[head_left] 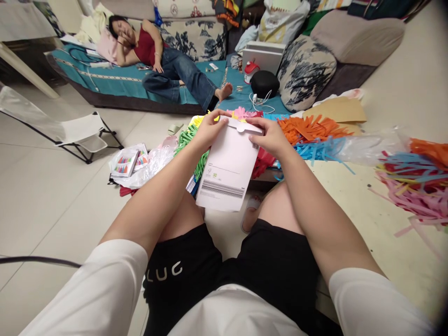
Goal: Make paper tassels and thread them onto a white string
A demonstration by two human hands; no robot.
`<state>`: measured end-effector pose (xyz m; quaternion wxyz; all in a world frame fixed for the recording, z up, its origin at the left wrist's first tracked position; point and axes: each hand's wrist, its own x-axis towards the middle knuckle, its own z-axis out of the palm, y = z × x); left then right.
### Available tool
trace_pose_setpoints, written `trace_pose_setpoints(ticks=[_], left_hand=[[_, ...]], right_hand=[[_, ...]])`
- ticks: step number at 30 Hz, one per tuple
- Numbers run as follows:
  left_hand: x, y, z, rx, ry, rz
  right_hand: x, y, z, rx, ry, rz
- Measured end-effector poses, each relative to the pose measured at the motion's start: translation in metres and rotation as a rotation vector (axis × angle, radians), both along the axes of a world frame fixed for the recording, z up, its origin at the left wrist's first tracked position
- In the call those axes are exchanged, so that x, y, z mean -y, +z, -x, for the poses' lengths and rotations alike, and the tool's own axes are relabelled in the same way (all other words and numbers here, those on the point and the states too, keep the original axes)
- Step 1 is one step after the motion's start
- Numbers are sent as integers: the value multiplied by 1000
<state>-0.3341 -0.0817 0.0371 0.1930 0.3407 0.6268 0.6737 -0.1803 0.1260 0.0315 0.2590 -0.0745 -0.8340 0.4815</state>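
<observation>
A: Where's the pkt?

B: White pkt (227, 161) is approx. ctr of frame, up in the air above the knees, tilted: top leans R, bottom L. Dark stripes nr its lower edge, plus a small green mark.

A: And the grip?

B: Both hands on it. L hand (212, 129) holds the top-left corner, thumb on the front. R hand (271, 136) holds the top-right corner, w/ a finger along the flap (241, 126). Flap has a round tab; can't tell if it's stuck down.

A: What's around it?

B: Green fringe (187, 139) just L of the pkt, partly behind the L forearm. Orange fringe (311, 128) and blue fringe (320, 149) R of ctr, nr the R hand. Mixed-colour fringe (413, 186) at the right edge, on a pale tabletop (350, 200).

A: Further out?

B: Printed packs (125, 163) on the floor, left of ctr. White folding chair (82, 128), mid-left. Teal-covered sofa (115, 86) across the top, w/ a person in a red top (147, 46) lying on it, upper left.
</observation>
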Motion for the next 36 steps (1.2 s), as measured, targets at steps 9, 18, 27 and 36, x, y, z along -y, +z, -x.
trace_pose_setpoints(ticks=[9, 18, 27, 36], left_hand=[[-1, -5, -3, 51, -43, -15], [0, 0, -2, 134, -188, -51], [-10, -5, -3, 156, 5, -43], [-16, -10, -8, 82, -1, -34]], right_hand=[[0, -21, 16, -78, -195, 136], [2, -8, 10, -151, -215, 110], [2, -11, 10, -196, -176, 145], [-1, -12, 10, -183, -219, 137]])
